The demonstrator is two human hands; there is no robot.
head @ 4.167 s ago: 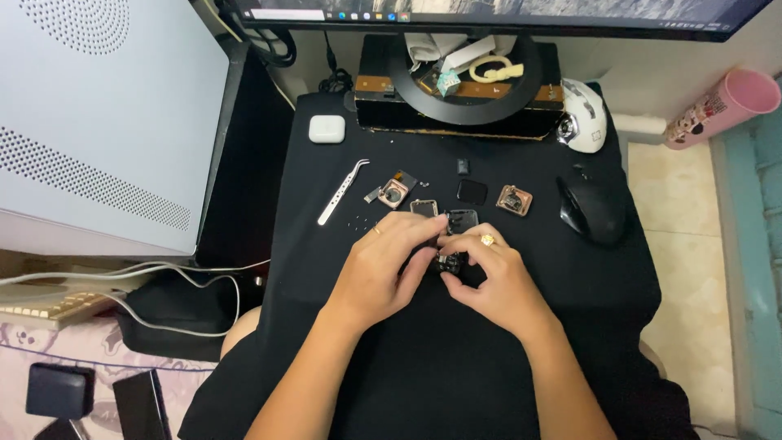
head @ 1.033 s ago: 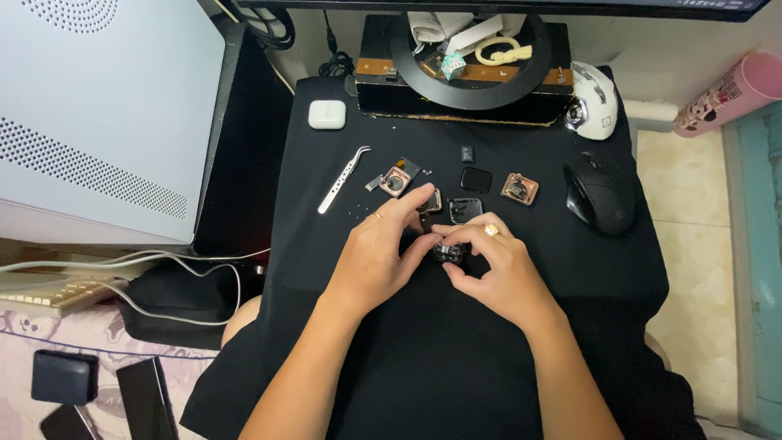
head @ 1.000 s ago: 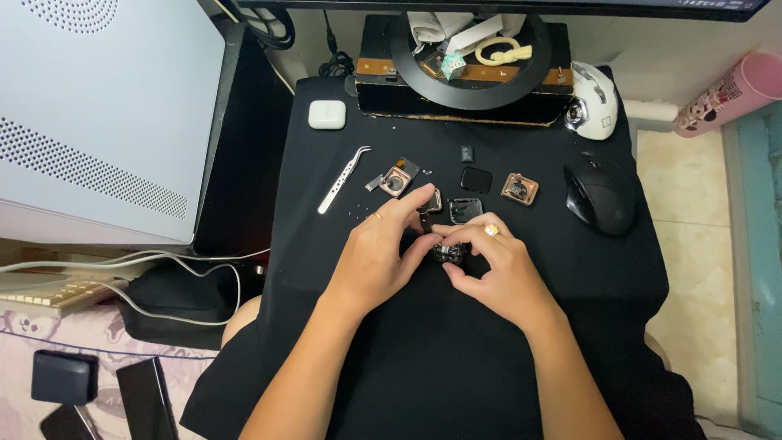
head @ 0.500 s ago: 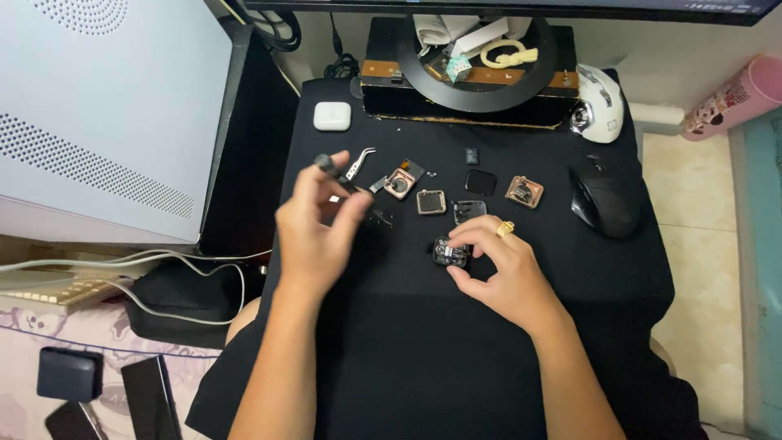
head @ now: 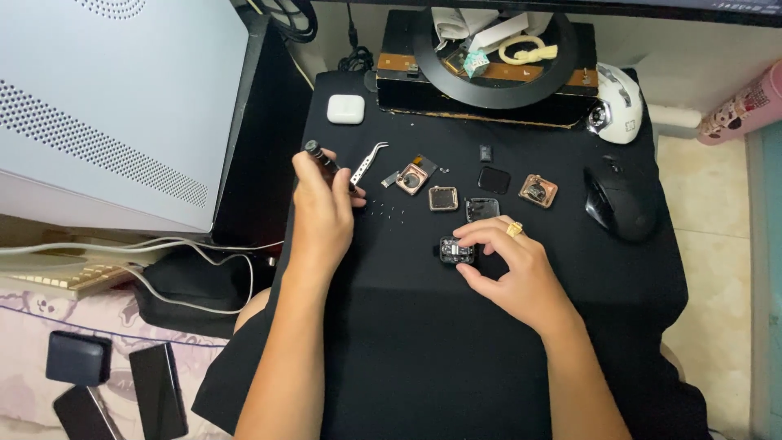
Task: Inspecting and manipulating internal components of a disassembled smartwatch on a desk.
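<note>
My left hand [head: 324, 212] grips a small dark screwdriver [head: 322, 157] at the left side of the black mat [head: 423, 342], its tip pointing toward the metal tweezers [head: 366, 164]. Near the mat's middle, my right hand [head: 509, 269] holds a small opened smartwatch body [head: 456, 250] down on the mat with fingers and thumb. Tiny screws [head: 389, 212] lie scattered between the two hands. Behind them sit several watch parts: a rose-gold case [head: 412, 178], a square part [head: 443, 198], a dark module [head: 481, 209], a black screen [head: 494, 180] and another rose-gold case [head: 538, 191].
A black mouse [head: 621, 202] lies at the right, a white mouse [head: 615, 103] behind it. A white earbud case [head: 345, 109] and a ring light on a dark box [head: 493, 61] stand at the back. A white computer case [head: 106, 106] rises on the left. Cables [head: 163, 269] and phones [head: 155, 391] lie lower left.
My left hand left the watch body, moved left and picked up the screwdriver. My right hand stays on the watch body.
</note>
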